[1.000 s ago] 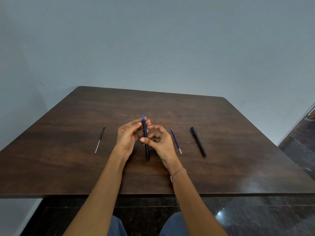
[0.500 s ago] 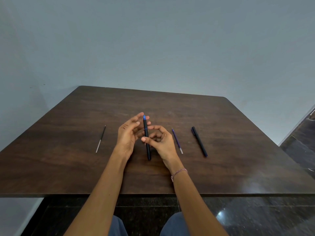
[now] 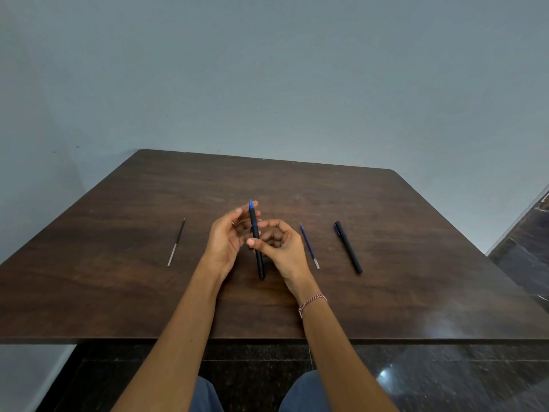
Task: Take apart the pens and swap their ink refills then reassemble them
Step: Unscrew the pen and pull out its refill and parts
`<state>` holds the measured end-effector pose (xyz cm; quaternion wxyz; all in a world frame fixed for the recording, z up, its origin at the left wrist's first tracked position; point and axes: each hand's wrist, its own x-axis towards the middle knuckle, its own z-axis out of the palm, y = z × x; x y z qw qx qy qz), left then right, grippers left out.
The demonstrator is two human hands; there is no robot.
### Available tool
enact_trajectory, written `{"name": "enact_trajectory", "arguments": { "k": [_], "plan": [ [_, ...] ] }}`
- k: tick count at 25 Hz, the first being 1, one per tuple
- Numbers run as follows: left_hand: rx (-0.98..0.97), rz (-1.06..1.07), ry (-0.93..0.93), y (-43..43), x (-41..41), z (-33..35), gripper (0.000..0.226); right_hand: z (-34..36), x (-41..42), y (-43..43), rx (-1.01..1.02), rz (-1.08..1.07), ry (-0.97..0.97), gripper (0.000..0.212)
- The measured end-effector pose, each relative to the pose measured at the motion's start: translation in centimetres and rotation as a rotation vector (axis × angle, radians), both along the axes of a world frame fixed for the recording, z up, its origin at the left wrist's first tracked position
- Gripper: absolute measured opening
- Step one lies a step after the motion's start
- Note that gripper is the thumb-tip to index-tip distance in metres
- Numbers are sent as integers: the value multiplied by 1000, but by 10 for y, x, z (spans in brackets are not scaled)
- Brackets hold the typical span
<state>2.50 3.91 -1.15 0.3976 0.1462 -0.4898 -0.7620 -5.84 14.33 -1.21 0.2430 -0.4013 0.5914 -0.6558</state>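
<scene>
Holding the black pen [image 3: 258, 258] steeply tilted over the worktop [image 3: 416, 233], the right hand [image 3: 283, 248] had its grip closed on the mid-barrel, thumb laid across the front and fingers curled behind. The left hand [image 3: 222, 242] stood palm inward just left of the pen, its grip loose and wide, fingertips up by the pen's blue tip [image 3: 251, 204]. Whether they touched the tip could not be told.

Both refills lay out. The black refill [image 3: 176, 242] was well left of the pen, the blue refill [image 3: 309, 246] just right of it, and the second pen [image 3: 347, 246] lay beyond that.

The job in hand looked like working that tip section. Done well, the right hand keeps the barrel from turning while the left pinches only the tip and twists, staying low so that nothing rolls off.
</scene>
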Motion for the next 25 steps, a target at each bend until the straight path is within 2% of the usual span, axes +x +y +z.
{"name": "enact_trajectory", "arguments": {
  "k": [2,7,11,13,15,22,25],
  "plan": [
    [-8,6,-19,1,1,2,29,0,0,0,1,4,1,34],
    [-44,64,-73,5,3,6,13,0,0,1,-1,8,0,34],
    [-22,94,-65,6,2,6,11,1,1,1,13,18,5,34],
    [-5,87,-67,5,2,6,27,1,1,0,19,16,9,34],
    [-24,101,-81,4,2,6,31,0,1,0,22,16,14,34],
    [-24,174,-105,5,3,7,6,-2,0,0,37,29,36,35],
    [8,99,-99,4,3,5,23,-2,0,0,23,31,26,36]
  ]
}}
